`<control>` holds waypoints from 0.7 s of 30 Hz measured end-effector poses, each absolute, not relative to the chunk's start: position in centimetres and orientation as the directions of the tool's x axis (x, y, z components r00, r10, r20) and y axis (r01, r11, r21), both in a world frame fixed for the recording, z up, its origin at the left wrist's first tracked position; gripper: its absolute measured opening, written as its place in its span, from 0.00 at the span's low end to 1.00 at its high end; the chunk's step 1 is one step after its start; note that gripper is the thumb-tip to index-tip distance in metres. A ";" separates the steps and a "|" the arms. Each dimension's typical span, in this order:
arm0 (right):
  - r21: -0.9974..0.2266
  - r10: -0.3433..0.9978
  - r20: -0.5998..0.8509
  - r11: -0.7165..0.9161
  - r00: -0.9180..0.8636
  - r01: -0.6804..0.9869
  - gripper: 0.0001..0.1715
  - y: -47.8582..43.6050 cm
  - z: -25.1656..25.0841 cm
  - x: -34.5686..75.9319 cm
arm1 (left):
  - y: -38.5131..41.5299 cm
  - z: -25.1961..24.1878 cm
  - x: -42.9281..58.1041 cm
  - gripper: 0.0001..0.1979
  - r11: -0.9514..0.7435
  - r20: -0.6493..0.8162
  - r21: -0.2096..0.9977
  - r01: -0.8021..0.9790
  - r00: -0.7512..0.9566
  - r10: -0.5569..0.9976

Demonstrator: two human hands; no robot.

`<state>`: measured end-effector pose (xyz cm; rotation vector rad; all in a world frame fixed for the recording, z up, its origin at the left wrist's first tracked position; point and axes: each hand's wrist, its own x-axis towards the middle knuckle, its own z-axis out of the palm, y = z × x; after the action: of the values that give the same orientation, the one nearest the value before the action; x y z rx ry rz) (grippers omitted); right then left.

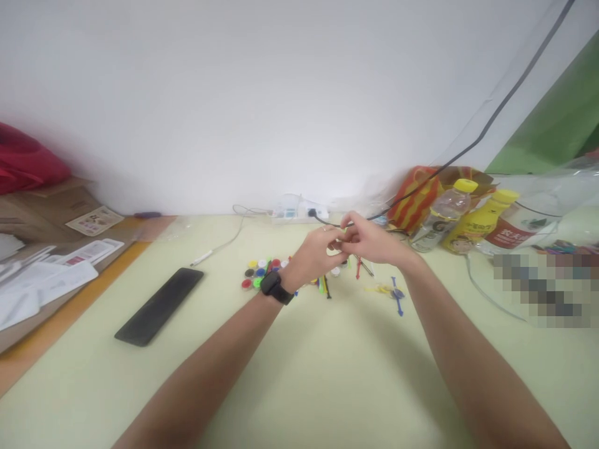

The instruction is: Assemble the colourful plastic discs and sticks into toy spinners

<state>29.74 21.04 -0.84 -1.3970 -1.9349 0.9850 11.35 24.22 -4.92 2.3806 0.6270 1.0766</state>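
My left hand, with a black watch on its wrist, meets my right hand above the table. Both are closed, thumbs and fingers pinched together at the tips. Whatever they hold is too small or too hidden to make out. Beneath and left of them lie several small round coloured discs. Thin coloured plastic sticks are partly covered by my left hand. A red arrow-shaped piece lies below my right hand. Beside my right forearm rest a blue arrow-ended piece and a yellow piece.
On the left lie a black phone-like slab, a white cable plug and papers by a cardboard box. A power strip sits against the wall. Bottles and a striped bag stand at the right.
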 end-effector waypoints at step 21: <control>-0.748 0.989 -0.098 0.000 -0.112 0.663 0.12 23.2 -3.0 33.3 | 24.3 -5.9 11.6 0.05 -0.732 0.532 0.662 0.161 0.587 0.610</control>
<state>33.35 23.18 -2.96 -1.6990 -1.8184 0.9228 11.61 24.29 -5.90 2.2557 0.6114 1.0504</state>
